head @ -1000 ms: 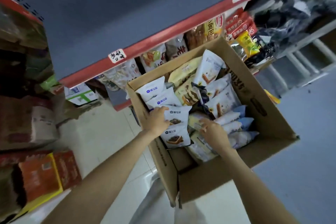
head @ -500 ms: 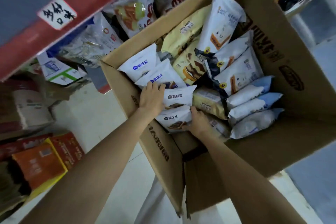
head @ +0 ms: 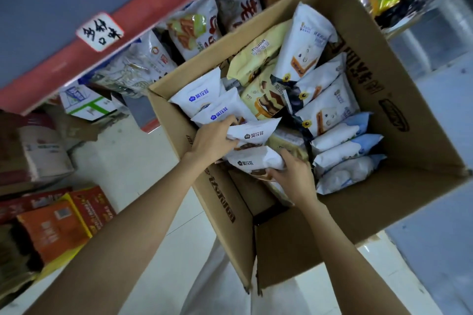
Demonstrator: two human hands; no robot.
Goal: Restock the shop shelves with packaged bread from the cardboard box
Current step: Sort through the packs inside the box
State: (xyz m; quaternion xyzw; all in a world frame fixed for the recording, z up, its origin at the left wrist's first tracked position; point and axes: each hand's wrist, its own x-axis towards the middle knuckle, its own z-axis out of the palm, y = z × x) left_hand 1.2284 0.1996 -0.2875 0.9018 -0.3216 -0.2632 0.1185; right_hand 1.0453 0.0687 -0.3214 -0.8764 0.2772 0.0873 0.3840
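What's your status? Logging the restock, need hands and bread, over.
Left hand grips a white pack. Right hand grips the next pack. Both packs inside the box. Nothing in the way.

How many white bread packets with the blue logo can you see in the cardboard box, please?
4: two stacked at the box's far-left corner, one gripped by the left hand, one gripped by the right hand. More may lie hidden underneath.

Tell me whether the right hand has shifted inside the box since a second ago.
Yes. The right hand moved toward the cardboard box's left wall, now gripping the nearest white packet.
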